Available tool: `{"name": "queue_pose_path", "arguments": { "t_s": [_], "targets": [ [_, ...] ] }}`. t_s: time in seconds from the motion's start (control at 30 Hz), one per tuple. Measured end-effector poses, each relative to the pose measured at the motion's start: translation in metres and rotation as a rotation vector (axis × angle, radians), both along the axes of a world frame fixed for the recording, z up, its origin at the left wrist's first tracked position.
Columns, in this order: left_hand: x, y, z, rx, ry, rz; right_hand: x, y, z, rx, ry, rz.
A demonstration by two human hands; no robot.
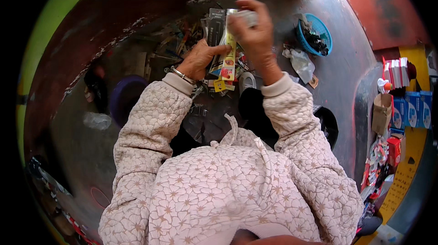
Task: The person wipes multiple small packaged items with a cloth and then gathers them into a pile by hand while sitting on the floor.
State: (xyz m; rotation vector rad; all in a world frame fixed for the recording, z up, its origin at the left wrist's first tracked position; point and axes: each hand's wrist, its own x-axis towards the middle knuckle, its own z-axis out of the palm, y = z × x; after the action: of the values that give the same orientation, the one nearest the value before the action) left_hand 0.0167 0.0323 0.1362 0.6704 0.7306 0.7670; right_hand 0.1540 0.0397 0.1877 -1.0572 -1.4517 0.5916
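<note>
- Two long packages in hand: one dark package [215,26], one yellow package [229,60], side by side in front of the person, over the litter on the floor; whether more lie behind them, cannot tell.
- One left hand [199,59]: grip closed on the packages, thumb laid across the yellow face. One pale bracelet [182,76] at this wrist.
- One right hand [258,33], raised beside the packages' upper part: grip curled around one whitish object [247,18], blurred, kind unclear.
- Beneath the hands: one spread of mixed small pieces [173,40], too many and too tangled to count.
- One light-coloured shoe [247,80], just right of the packages.
- Right of the hands: one blue basket [329,33] with dark contents; one clear plastic bag [303,65] near it.
- Left: one purple basin [119,101], partly behind the sleeve; one second clear bag [97,120] beside it.
- Floor [340,78]: grey, smooth, slightly shiny.
- Wall [114,5]: dark red with chipped paint along its foot, one bright green band [54,21] above.
- Far right: one red panel [385,8], scuffed dark; one yellow surface [401,183]; blue boxes [413,110], at least two; one brown carton [381,113]; one red box [394,150].
</note>
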Motion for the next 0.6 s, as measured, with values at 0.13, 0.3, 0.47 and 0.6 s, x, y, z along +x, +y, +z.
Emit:
{"name": "queue_pose_path", "arguments": {
  "t_s": [0.13,0.3,0.47,0.6],
  "targets": [
    [0.001,-0.011,0.008,0.044,-0.009,-0.007,-0.003,0.01,-0.031,0.334,-0.457,-0.041],
    [-0.003,-0.019,0.008,0.087,0.0,-0.139,0.032,0.034,-0.01,0.114,-0.35,-0.247],
    [-0.013,-0.012,0.009,0.065,0.006,-0.005,0.108,0.072,-0.052,-0.224,0.13,-0.386],
    [-0.013,-0.011,0.001,0.073,0.068,0.1,0.059,0.038,-0.014,-0.627,0.092,-0.174]
  ]
}}
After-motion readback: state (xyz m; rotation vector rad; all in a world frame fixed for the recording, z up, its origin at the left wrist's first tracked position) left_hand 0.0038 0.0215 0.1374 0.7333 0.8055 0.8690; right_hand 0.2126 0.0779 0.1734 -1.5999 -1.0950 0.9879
